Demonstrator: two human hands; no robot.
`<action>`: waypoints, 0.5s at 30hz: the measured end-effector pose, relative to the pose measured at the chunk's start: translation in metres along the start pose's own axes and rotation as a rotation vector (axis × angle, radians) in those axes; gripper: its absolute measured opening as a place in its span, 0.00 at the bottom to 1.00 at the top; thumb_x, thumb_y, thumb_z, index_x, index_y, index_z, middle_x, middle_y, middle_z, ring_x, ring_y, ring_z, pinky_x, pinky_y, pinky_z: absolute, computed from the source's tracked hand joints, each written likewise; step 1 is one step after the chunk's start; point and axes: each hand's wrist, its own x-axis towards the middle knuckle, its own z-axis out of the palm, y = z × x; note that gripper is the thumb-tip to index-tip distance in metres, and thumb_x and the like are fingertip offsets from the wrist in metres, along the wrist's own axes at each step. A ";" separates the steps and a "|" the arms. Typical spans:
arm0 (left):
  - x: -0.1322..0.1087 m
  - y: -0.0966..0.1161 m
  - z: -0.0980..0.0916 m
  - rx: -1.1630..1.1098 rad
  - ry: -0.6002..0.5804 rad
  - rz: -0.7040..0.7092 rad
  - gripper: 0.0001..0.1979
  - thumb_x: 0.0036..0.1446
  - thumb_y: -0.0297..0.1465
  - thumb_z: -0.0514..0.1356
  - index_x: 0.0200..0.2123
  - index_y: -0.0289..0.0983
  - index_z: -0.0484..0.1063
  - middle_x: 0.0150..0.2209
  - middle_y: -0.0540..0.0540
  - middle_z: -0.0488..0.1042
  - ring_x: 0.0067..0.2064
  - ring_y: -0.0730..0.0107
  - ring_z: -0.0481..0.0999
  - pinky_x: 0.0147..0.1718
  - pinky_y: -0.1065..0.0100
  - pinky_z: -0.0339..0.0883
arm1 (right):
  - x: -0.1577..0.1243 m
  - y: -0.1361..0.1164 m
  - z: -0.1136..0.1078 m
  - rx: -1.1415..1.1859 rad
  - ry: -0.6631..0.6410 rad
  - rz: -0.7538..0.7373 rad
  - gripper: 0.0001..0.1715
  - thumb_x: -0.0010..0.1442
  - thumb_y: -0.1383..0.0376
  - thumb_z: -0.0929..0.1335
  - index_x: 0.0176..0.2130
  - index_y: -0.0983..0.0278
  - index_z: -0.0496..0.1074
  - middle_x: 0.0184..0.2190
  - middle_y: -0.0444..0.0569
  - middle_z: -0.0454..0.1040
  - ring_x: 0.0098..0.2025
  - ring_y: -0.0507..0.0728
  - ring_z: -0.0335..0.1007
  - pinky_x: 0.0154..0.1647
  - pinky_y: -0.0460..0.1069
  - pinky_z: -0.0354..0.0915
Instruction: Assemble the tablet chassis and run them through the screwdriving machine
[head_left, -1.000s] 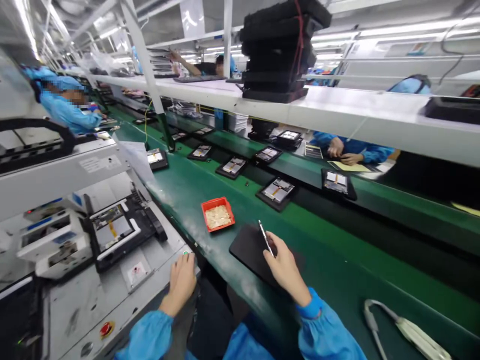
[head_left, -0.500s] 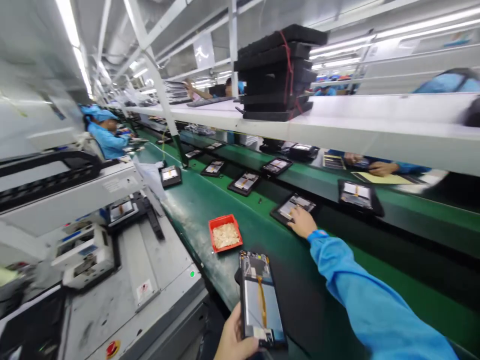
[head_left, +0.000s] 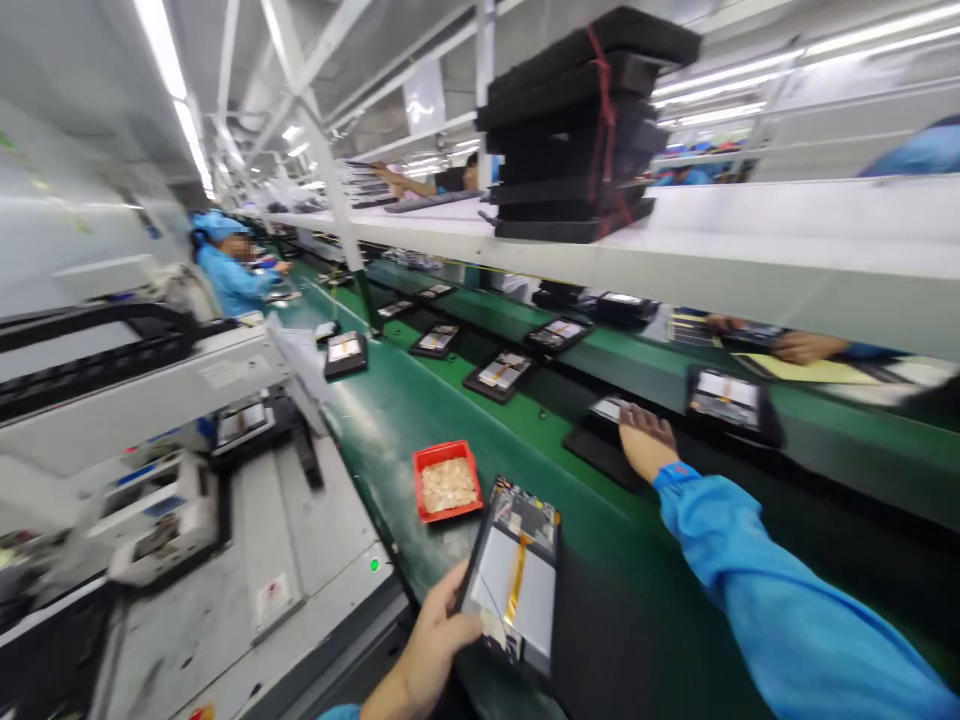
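Observation:
My left hand (head_left: 439,625) grips an opened tablet (head_left: 517,570) by its lower left edge, thumb on top. The tablet's back is off, showing a silver battery, a circuit board at the far end and an orange ribbon cable. Out over the line, my right hand (head_left: 649,440) has its fingers closed on another opened tablet (head_left: 609,408), largely hidden behind the hand. Beneath that tablet is a black foam tray (head_left: 604,455). A red bin (head_left: 448,508) of small pale pieces stands on the green bench, left of the tablet in my left hand.
Several trays with opened tablets (head_left: 499,374) line the green conveyor. A grey machine (head_left: 285,560) borders the bench on the left. Overhead, a white shelf (head_left: 720,250) bears a stack of black foam trays (head_left: 570,140). A co-worker (head_left: 232,265) sits far left; another person's hands (head_left: 806,345) work across the line.
My right hand has moved right, shifting the tablet within its tray and baring the tray's black surface. My left hand has tilted its tablet and brought it slightly up.

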 end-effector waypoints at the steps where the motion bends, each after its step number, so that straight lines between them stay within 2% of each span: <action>1: 0.012 0.000 0.006 -0.007 -0.005 -0.034 0.33 0.42 0.28 0.66 0.57 0.38 0.72 0.51 0.42 0.77 0.52 0.50 0.74 0.51 0.58 0.67 | 0.003 0.006 -0.011 -0.003 -0.014 0.041 0.23 0.62 0.75 0.57 0.53 0.73 0.70 0.50 0.71 0.72 0.51 0.68 0.71 0.50 0.64 0.65; 3: 0.041 -0.001 0.022 -0.002 -0.058 -0.103 0.32 0.45 0.29 0.65 0.57 0.37 0.71 0.49 0.40 0.78 0.45 0.54 0.78 0.44 0.59 0.71 | 0.007 0.023 -0.032 -0.011 -0.028 0.109 0.22 0.64 0.74 0.57 0.51 0.72 0.72 0.44 0.65 0.76 0.46 0.64 0.73 0.47 0.58 0.67; 5: 0.077 -0.004 0.044 0.018 -0.159 -0.129 0.30 0.46 0.30 0.64 0.56 0.35 0.71 0.44 0.39 0.79 0.40 0.58 0.79 0.39 0.60 0.72 | 0.003 0.043 -0.054 -0.007 -0.006 0.151 0.21 0.65 0.72 0.57 0.52 0.71 0.71 0.43 0.63 0.77 0.44 0.62 0.74 0.47 0.56 0.67; 8: 0.140 -0.009 0.087 0.122 -0.283 -0.101 0.28 0.47 0.30 0.61 0.54 0.33 0.70 0.40 0.39 0.78 0.37 0.61 0.78 0.38 0.58 0.74 | -0.023 0.066 -0.091 0.010 0.068 0.162 0.23 0.69 0.67 0.56 0.57 0.70 0.68 0.51 0.62 0.75 0.49 0.63 0.73 0.49 0.55 0.67; 10: 0.184 -0.011 0.118 0.290 -0.302 -0.055 0.26 0.50 0.31 0.58 0.54 0.32 0.69 0.40 0.38 0.78 0.38 0.61 0.78 0.39 0.57 0.75 | -0.049 0.076 -0.116 0.024 0.123 0.152 0.24 0.70 0.64 0.55 0.59 0.68 0.66 0.56 0.60 0.72 0.52 0.63 0.72 0.51 0.54 0.67; 13: 0.236 -0.011 0.160 0.417 -0.265 0.002 0.29 0.52 0.28 0.59 0.59 0.31 0.65 0.48 0.35 0.76 0.48 0.56 0.77 0.50 0.53 0.71 | -0.094 0.082 -0.148 0.046 0.221 0.130 0.25 0.69 0.63 0.55 0.58 0.66 0.68 0.53 0.59 0.75 0.51 0.65 0.74 0.52 0.56 0.67; 15: 0.252 -0.008 0.179 0.468 -0.187 0.064 0.37 0.51 0.25 0.61 0.65 0.31 0.57 0.60 0.31 0.67 0.60 0.52 0.69 0.59 0.52 0.61 | -0.125 0.080 -0.165 0.096 0.307 0.064 0.25 0.67 0.64 0.56 0.57 0.66 0.70 0.52 0.57 0.76 0.53 0.65 0.73 0.56 0.58 0.67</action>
